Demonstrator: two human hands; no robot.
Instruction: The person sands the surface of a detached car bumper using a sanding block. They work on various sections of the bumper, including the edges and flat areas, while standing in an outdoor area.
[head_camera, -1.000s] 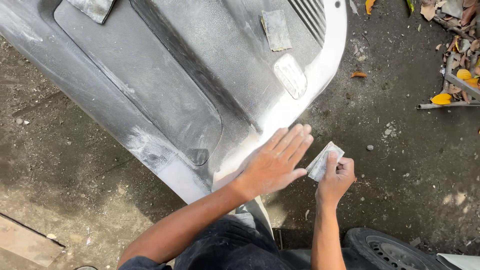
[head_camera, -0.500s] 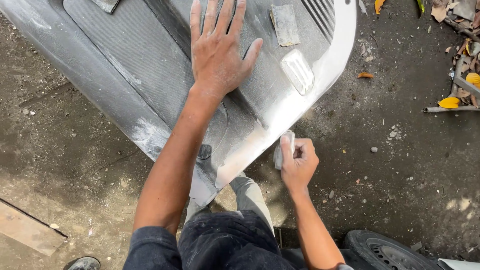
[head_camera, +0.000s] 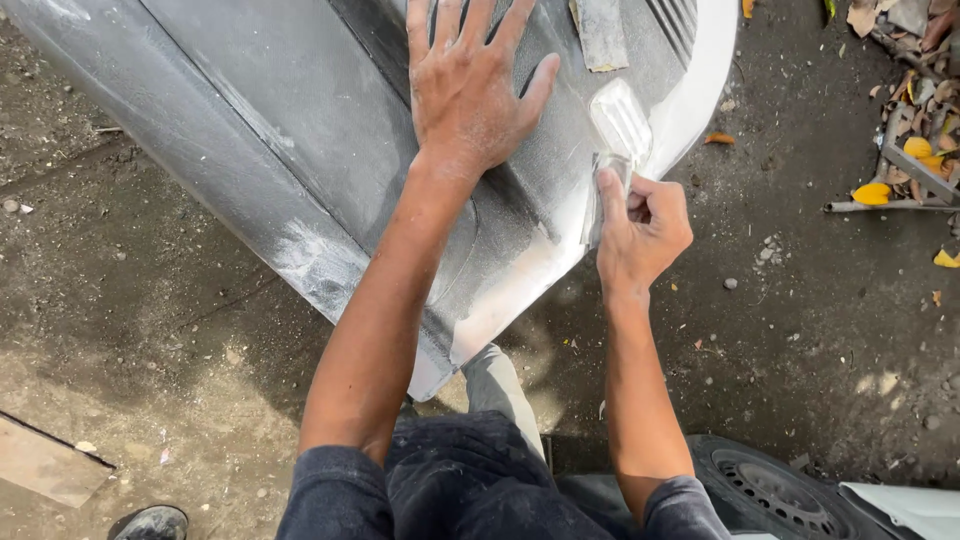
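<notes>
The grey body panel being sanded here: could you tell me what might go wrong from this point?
The panel lies on bare dirt, steadied only by the left hand pressed flat, so it could shift under pressure. The right hand works folded sandpaper along the pale edge, where fingers might scrape. A loose sandpaper sheet could slide off into grit.

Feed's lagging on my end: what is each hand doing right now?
Left hand: open, fingers spread flat on the grey body panel.
Right hand: closed on a folded piece of sandpaper at the panel's edge.
</notes>
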